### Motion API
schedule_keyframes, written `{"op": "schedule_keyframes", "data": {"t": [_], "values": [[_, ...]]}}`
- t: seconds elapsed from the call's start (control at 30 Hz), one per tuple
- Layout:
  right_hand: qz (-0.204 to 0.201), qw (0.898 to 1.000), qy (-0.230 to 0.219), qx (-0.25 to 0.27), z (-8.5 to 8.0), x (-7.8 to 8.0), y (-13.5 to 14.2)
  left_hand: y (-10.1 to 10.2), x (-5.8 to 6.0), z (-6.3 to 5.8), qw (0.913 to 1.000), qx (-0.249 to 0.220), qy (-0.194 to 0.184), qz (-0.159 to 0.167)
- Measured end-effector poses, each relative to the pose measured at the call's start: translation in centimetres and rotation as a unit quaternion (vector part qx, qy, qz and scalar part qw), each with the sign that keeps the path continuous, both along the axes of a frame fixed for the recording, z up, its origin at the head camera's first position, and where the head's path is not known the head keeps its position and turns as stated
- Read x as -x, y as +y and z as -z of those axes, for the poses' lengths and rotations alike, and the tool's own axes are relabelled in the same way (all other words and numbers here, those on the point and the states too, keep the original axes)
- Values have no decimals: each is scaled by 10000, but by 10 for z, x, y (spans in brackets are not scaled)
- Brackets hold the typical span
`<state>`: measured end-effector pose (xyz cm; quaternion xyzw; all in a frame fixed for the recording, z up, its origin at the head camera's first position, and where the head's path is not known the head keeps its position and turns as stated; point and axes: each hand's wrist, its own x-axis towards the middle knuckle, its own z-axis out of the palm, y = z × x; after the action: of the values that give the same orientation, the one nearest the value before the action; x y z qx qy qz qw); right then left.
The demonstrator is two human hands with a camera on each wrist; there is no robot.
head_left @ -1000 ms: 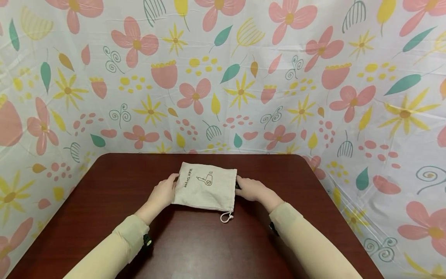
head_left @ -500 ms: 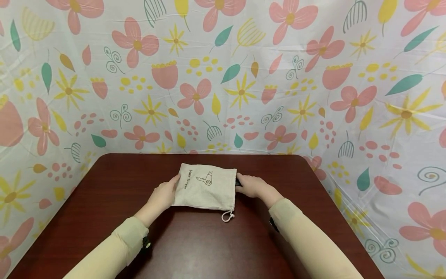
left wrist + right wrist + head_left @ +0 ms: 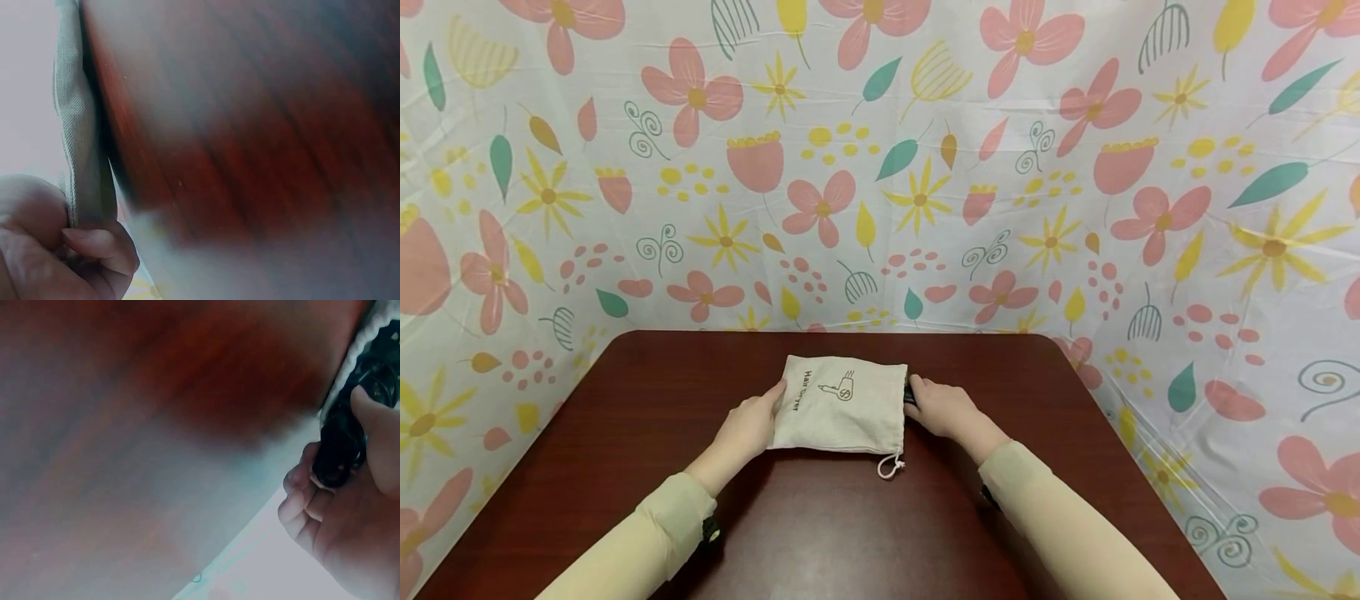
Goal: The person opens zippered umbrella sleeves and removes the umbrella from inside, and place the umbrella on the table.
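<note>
A beige drawstring cloth bag (image 3: 842,408), printed "Hair Dryer" with a small dryer drawing, is held over the table, mouth to the right. My left hand (image 3: 747,427) pinches its left end; in the left wrist view the thumb and curled fingers (image 3: 103,250) grip the fabric edge. At the mouth, my right hand (image 3: 946,408) grips a black item, which looks like a bundled cord (image 3: 340,447) with loops in the right wrist view. The thumb lies over it and the fingers curl beneath. Whatever else the bag contains is hidden.
The dark red-brown table (image 3: 842,533) has rounded far corners. A floral curtain (image 3: 880,167) hangs behind it and along both sides. The bag's white drawstring loop (image 3: 889,467) dangles at its near right corner.
The bag has shifted slightly left and toward me, with the left hand moving along. The right hand keeps its grip at the mouth, where the black item still shows.
</note>
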<state>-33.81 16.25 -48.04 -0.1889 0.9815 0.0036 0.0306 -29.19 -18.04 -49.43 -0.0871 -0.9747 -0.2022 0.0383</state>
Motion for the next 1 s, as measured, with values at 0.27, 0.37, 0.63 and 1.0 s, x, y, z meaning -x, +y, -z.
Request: {"op": "schedule_keyframes", "data": {"t": [0.27, 0.37, 0.63, 1.0], "values": [[111, 9975, 688, -100, 4, -17, -3, 1, -3, 3, 10000, 56, -40, 19], [124, 9971, 747, -115, 5, -21, -4, 1, -4, 3, 10000, 80, 15, 5], [99, 9974, 714, -8, 6, -25, -4, -9, 4, -9, 9981, 181, -423, 417], [142, 9993, 350, -34, 5, -21, -2, -35, 36, -53, 9639, -51, -1657, 2082]]}}
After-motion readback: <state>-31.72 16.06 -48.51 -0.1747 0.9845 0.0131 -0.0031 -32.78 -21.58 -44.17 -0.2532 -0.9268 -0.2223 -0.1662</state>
